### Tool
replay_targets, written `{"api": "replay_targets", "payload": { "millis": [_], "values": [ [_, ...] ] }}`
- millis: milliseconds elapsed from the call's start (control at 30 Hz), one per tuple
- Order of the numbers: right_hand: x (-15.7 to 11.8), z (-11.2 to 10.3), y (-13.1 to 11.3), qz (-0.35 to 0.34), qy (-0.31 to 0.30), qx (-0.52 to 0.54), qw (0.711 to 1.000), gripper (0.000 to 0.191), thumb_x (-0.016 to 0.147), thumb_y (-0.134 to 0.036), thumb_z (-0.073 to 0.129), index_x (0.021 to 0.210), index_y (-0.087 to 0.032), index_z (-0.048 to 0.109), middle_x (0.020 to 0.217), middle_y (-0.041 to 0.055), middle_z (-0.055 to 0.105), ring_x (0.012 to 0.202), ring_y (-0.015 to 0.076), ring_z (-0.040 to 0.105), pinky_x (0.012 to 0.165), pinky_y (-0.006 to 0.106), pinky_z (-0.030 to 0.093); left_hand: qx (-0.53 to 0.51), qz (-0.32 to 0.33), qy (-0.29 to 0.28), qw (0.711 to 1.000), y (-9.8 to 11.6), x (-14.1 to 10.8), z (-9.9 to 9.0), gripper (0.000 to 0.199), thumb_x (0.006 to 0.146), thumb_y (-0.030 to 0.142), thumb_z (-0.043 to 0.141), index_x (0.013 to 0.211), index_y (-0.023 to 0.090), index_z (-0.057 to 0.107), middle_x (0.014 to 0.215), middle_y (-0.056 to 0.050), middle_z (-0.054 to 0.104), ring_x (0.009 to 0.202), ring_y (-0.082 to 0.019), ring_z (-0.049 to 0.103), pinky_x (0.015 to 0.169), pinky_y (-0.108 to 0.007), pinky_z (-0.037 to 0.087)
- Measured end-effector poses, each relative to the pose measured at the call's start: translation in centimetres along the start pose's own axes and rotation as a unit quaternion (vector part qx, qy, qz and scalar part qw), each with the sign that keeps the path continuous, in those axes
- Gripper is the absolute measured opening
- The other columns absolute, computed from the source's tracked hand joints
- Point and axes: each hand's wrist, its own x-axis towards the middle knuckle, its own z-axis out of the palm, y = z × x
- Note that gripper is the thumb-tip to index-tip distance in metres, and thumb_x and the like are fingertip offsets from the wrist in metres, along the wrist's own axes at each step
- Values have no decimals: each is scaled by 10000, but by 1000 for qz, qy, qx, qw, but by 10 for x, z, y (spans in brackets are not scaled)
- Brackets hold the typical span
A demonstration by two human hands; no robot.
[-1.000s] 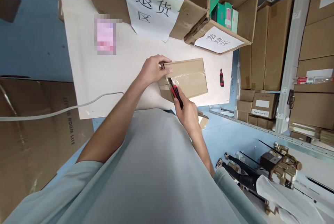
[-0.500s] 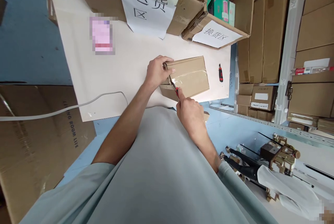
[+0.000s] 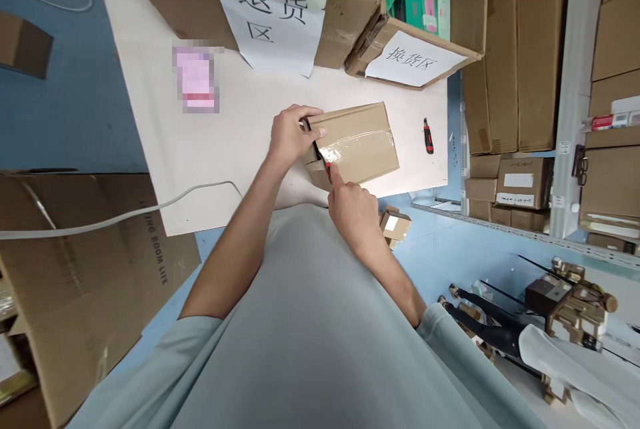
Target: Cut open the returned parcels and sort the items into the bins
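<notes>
A taped brown cardboard box (image 3: 357, 139) lies on the white table, with a dark gap along its left end. My left hand (image 3: 290, 135) grips that end, the thumb on top and the fingers along the far corner. My right hand (image 3: 353, 205) is closed around a red and black utility knife (image 3: 329, 170), index finger stretched along it. The knife is at the near left edge of the box, by the gap; its blade is mostly hidden. A second red and black utility knife (image 3: 428, 136) lies to the right of the box.
Two open cartons with paper signs, a larger one (image 3: 350, 29) and one holding green packages (image 3: 470, 22), stand at the table's back. A blurred pink item (image 3: 196, 79) lies left. A white cable (image 3: 165, 203) crosses the table's left corner. Shelves of boxes and a person (image 3: 550, 349) are right.
My right hand has moved the knife slightly left and toward the near edge of the box. The dark gap at the box's left end shows more. The view has shifted slightly.
</notes>
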Motion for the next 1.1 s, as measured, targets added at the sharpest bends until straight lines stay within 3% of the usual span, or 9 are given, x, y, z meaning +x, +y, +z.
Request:
{"api": "replay_targets", "payload": {
  "millis": [133, 267, 367, 500, 600, 767, 900, 1100],
  "values": [
    [-16, 8, 14, -18, -46, 16, 999, 694, 1147, -140, 415, 1835, -200, 347, 1139, 178, 854, 1052, 296, 856, 912, 382, 633, 18, -4, 12, 1000, 2, 2, -2, 464, 873, 231, 785, 1337, 219, 807, 1339, -100, 789, 1176, -301, 720, 1125, -496, 600],
    [-34, 3, 35, -51, -42, 50, 997, 686, 1154, -165, 418, 1834, -238, 369, 1113, 133, 858, 994, 289, 844, 871, 366, 614, 14, 0, 4, 1000, 0, -8, -3, 481, 914, 313, 786, 1390, 241, 785, 1408, -100, 776, 1244, -307, 726, 1123, -486, 616],
    [-35, -3, 62, -64, 13, 104, 992, 669, 1188, -236, 401, 1853, -272, 341, 1078, 96, 861, 911, 272, 821, 843, 343, 597, 19, -2, 18, 1000, 0, -18, -4, 497, 966, 415, 769, 1436, 255, 750, 1478, -98, 760, 1368, -319, 699, 1147, -479, 620],
    [-1, 10, 114, 30, 153, 173, 973, 681, 1218, -321, 318, 1888, -242, 226, 1247, 137, 858, 1020, 288, 822, 888, 351, 611, 80, 16, 71, 994, 19, -29, 3, 524, 1063, 530, 713, 1525, 282, 686, 1599, -95, 686, 1572, -354, 570, 1299, -576, 525],
    [42, 32, 150, 79, 232, 219, 945, 681, 1215, -314, 257, 1889, -241, 199, 1496, 165, 787, 1258, 289, 789, 992, 377, 621, 130, 53, 68, 988, 51, -36, 26, 505, 1098, 564, 685, 1555, 349, 666, 1640, -68, 651, 1718, -373, 398, 1382, -637, 431],
    [78, 59, 170, 46, 221, 311, 923, 662, 1219, -320, 262, 1873, -213, 252, 1619, 173, 721, 1387, 253, 749, 1098, 380, 603, 163, 121, -47, 978, 98, -37, 92, 453, 1139, 485, 591, 1554, 322, 675, 1679, -96, 640, 1741, -397, 379, 1432, -709, 310],
    [69, 64, 163, 27, 184, 345, 920, 648, 1218, -299, 252, 1851, -169, 296, 1677, 184, 673, 1437, 262, 731, 1085, 369, 614, 181, 122, -67, 974, 99, -32, 123, 414, 1168, 361, 461, 1493, 294, 709, 1646, -108, 673, 1705, -363, 454, 1458, -691, 271],
    [56, 59, 163, 23, 154, 324, 933, 654, 1223, -294, 264, 1866, -178, 239, 1638, 190, 692, 1335, 276, 775, 983, 340, 636, 186, 126, -56, 973, 87, -33, 126, 358, 1179, 366, 462, 1407, 289, 727, 1580, -109, 722, 1661, -315, 531, 1454, -641, 329]
  ]
}}
